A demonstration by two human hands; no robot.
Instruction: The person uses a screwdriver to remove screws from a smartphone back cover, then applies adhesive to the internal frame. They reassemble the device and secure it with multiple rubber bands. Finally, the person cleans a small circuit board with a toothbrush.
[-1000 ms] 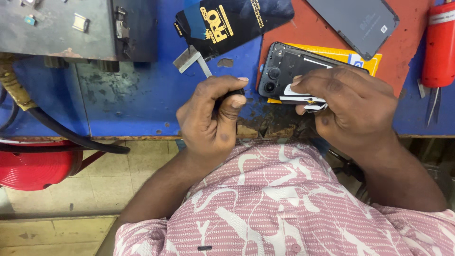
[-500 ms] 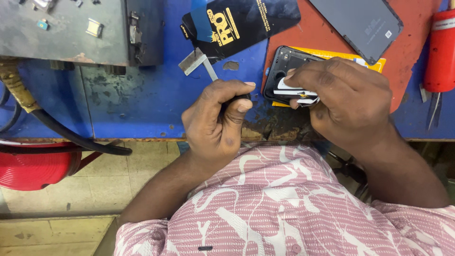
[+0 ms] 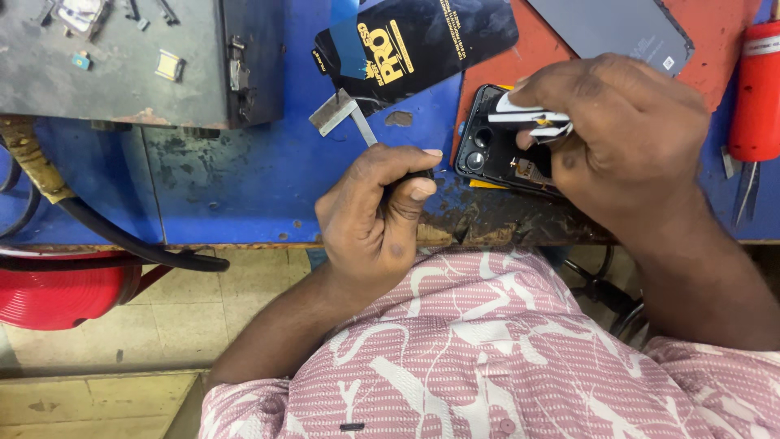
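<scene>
A black phone [image 3: 487,150] lies back-up on the blue workbench [image 3: 244,187], its camera lenses showing. My right hand [image 3: 626,138] rests over it and pinches a small white and black part [image 3: 532,122] above the phone. My left hand [image 3: 378,219] is curled at the bench's front edge, gripping the handle of a flat metal scraper [image 3: 345,114] whose blade points away from me. The handle is hidden inside my fist.
A black glossy packet [image 3: 414,41] lies behind the scraper. A grey panel [image 3: 617,28] sits on a red mat [image 3: 723,24]. A grey metal box [image 3: 122,65] stands at the left, a red cylinder [image 3: 756,89] and tweezers [image 3: 746,191] at the right. A red stool [image 3: 65,289] stands below.
My right hand has lifted the small white part slightly up off the phone. My left hand keeps its grip on the scraper and has barely moved.
</scene>
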